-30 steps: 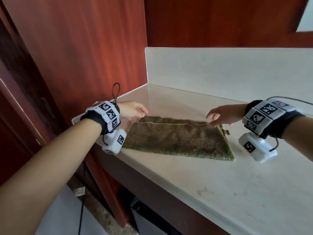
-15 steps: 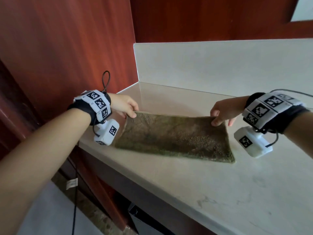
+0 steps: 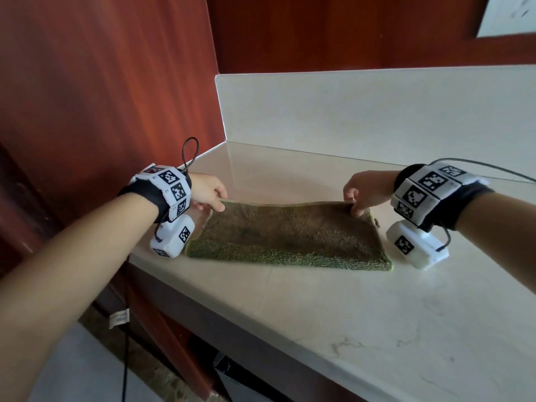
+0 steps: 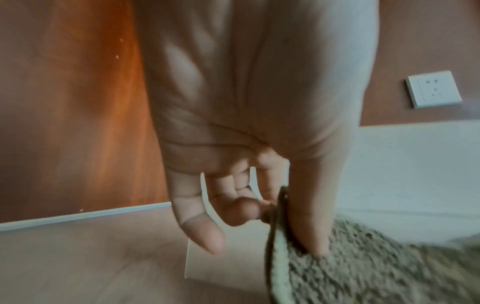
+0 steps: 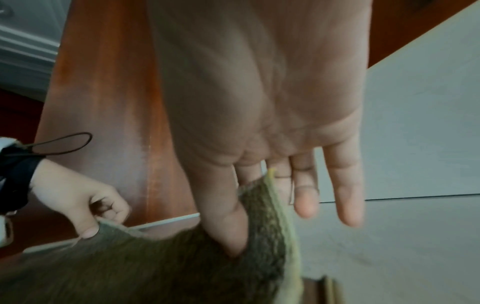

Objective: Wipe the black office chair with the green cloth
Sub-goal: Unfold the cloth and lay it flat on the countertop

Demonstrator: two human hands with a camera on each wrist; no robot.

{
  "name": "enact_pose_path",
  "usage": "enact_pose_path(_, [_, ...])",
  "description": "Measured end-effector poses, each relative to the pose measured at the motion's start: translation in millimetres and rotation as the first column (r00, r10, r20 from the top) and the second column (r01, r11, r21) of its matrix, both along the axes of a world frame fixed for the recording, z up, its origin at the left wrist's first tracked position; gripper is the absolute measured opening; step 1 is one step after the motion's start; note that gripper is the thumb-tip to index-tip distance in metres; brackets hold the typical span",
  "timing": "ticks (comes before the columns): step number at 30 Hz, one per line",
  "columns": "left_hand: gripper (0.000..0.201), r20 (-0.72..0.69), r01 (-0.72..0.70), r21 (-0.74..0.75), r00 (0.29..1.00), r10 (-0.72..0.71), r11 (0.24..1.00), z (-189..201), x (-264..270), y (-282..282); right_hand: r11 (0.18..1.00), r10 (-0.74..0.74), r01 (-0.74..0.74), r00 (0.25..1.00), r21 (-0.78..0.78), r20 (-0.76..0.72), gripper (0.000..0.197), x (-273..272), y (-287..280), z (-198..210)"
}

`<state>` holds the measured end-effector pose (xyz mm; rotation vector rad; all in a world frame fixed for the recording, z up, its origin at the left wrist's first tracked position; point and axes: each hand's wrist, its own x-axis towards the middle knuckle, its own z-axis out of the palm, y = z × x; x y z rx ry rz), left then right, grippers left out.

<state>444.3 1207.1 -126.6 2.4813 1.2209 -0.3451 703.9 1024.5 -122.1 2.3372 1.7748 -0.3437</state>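
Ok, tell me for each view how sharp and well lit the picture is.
Head view: evenly lit, sharp, green cloth clear, glare on the counter, edges bowed. Left wrist view: dim, left hand soft, cloth blurred. Right wrist view: dim, right hand and cloth smeared.

A: Where does the cloth (image 3: 287,233) lie?
B: On the bench (image 3: 362,309), near its left end, before the upstand (image 3: 362,117).
A: And your hands?
B: Your left hand (image 3: 207,191) is at the cloth's far left corner, your right hand (image 3: 366,192) at its far right corner. A wall panel (image 3: 110,82) stands left of the bench; a wall socket (image 4: 433,92) sits above the upstand.
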Motion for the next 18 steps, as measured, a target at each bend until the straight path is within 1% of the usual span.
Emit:
enact_pose_path(2, [0.02, 0.041, 0.013, 0.022, 0.999, -0.014, 1.0, 10, -5, -5, 0.999, 0.008, -0.005, 0.996, 0.035, -0.089, 0.013, 1, -4, 8])
enact_pose_path(3, [0.014, 0.089, 0.01, 0.03, 0.996, -0.013, 0.999, 17, -9, -7, 0.999, 0.012, -0.004, 0.989, 0.049, -0.148, 0.012, 1, -7, 14])
enact_pose_path(4, [0.014, 0.149, 0.007, 0.034, 0.989, -0.012, 0.999, 22, -14, -10, 0.998, 0.015, -0.002, 0.979, 0.063, -0.201, 0.014, 0, -11, 20])
enact_pose_path(6, [0.021, 0.26, 0.011, 0.005, 0.966, -0.012, 1.0, 29, -26, -17, 0.998, 0.034, -0.017, 0.964, 0.067, -0.264, 0.015, -1, -18, 29])
enact_pose_path(7, [0.023, 0.286, 0.024, -0.018, 0.958, -0.018, 1.0, 31, -32, -21, 0.998, 0.055, -0.044, 0.961, 0.047, -0.272, 0.018, -3, -21, 31])
enact_pose_path(9, [0.024, 0.28, 0.05, -0.058, 0.959, -0.032, 0.997, 31, -45, -30, 0.994, 0.097, -0.109, 0.953, -0.025, -0.287, 0.021, -7, -29, 33])
enact_pose_path(12, [0.023, 0.291, 0.035, -0.109, 0.957, -0.002, 0.993, 25, -64, -42, 0.975, 0.145, -0.186, 0.947, -0.123, -0.285, 0.019, -11, -44, 28])
enact_pose_path(16, [0.017, 0.237, 0.009, -0.131, 0.971, 0.023, 0.991, 11, -86, -55, 0.949, 0.192, -0.248, 0.944, -0.194, -0.269, 0.021, -18, -58, 15])
enact_pose_path(18, [0.017, 0.235, -0.002, -0.135, 0.971, 0.034, 0.991, 4, -92, -61, 0.938, 0.216, -0.276, 0.938, -0.21, -0.27, 0.021, -23, -61, 12])
